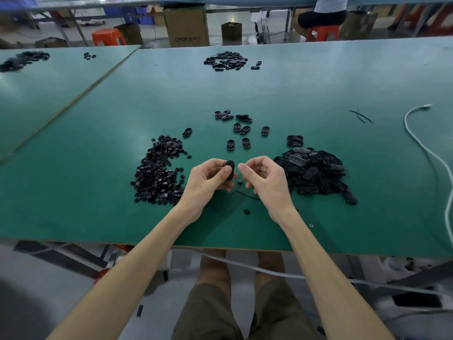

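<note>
Over table (98, 192), left hand (208, 179) grip pinches oval shell (230, 168), long axis near upright; right hand (266, 179) grip curled, hold unclear

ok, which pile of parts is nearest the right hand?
The heap of oval shells, right beside the right hand. The heap of small round parts lies by the left hand, which holds one oval shell; the others lie far off.
</note>
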A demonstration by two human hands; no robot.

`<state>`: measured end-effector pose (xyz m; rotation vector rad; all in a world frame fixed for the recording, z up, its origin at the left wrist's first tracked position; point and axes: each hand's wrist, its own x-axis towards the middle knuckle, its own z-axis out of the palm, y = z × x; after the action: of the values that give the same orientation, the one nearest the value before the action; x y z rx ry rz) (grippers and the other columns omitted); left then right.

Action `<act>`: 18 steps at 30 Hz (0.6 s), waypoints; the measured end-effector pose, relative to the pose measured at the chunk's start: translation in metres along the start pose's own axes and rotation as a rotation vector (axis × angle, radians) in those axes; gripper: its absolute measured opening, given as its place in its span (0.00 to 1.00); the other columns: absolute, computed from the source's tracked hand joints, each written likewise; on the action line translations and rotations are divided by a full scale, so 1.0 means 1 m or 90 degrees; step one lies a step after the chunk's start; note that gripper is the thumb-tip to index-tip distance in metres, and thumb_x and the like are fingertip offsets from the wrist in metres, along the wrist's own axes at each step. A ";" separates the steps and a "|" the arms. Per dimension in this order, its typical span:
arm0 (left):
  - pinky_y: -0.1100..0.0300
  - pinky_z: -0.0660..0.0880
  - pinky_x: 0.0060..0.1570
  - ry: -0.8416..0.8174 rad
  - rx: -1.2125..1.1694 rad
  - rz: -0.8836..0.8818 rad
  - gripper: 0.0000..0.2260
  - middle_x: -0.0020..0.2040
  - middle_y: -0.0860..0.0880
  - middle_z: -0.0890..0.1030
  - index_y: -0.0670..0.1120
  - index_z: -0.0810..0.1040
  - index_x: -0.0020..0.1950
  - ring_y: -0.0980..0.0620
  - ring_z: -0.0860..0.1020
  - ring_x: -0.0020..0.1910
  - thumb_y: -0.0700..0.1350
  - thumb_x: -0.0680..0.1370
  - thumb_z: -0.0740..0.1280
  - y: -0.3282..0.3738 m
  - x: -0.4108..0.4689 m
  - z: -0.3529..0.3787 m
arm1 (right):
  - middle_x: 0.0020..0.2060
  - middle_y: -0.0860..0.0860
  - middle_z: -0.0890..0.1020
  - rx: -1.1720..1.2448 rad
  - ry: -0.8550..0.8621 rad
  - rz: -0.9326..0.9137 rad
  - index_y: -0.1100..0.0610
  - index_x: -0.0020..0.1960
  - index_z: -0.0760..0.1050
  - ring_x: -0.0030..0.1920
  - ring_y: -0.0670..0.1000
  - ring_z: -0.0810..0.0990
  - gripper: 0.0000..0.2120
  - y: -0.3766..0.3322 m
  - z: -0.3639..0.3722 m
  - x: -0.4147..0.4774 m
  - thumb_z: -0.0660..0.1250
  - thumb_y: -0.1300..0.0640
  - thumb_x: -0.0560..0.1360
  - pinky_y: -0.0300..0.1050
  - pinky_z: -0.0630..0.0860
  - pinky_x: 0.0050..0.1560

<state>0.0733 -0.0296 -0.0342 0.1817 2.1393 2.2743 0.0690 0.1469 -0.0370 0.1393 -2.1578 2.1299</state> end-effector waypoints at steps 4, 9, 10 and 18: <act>0.61 0.78 0.39 -0.023 0.063 0.021 0.08 0.44 0.46 0.86 0.39 0.83 0.56 0.50 0.83 0.40 0.42 0.81 0.71 -0.001 -0.001 0.000 | 0.37 0.46 0.86 -0.007 -0.020 -0.002 0.53 0.48 0.83 0.34 0.45 0.82 0.04 0.001 0.000 0.001 0.76 0.54 0.77 0.33 0.73 0.34; 0.64 0.74 0.36 -0.004 0.087 0.028 0.06 0.41 0.47 0.87 0.41 0.85 0.53 0.54 0.82 0.38 0.43 0.80 0.72 0.000 -0.002 0.002 | 0.38 0.50 0.87 -0.024 -0.021 0.007 0.54 0.46 0.84 0.35 0.46 0.82 0.04 0.001 -0.001 0.000 0.75 0.54 0.78 0.34 0.74 0.35; 0.65 0.74 0.36 0.000 0.089 0.027 0.07 0.41 0.48 0.87 0.41 0.85 0.54 0.55 0.82 0.38 0.43 0.80 0.72 0.000 -0.002 0.002 | 0.38 0.50 0.87 -0.023 -0.019 0.007 0.54 0.46 0.84 0.35 0.46 0.82 0.05 0.001 -0.001 0.000 0.75 0.54 0.78 0.34 0.73 0.36; 0.64 0.76 0.38 -0.006 0.087 0.018 0.06 0.42 0.47 0.87 0.39 0.84 0.56 0.54 0.83 0.41 0.39 0.81 0.71 0.000 -0.001 0.001 | 0.37 0.50 0.87 -0.013 -0.016 0.010 0.54 0.46 0.84 0.35 0.46 0.82 0.05 -0.002 -0.001 0.000 0.75 0.54 0.78 0.35 0.74 0.36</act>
<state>0.0749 -0.0283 -0.0339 0.2258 2.3031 2.1364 0.0697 0.1477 -0.0354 0.1487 -2.2008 2.1246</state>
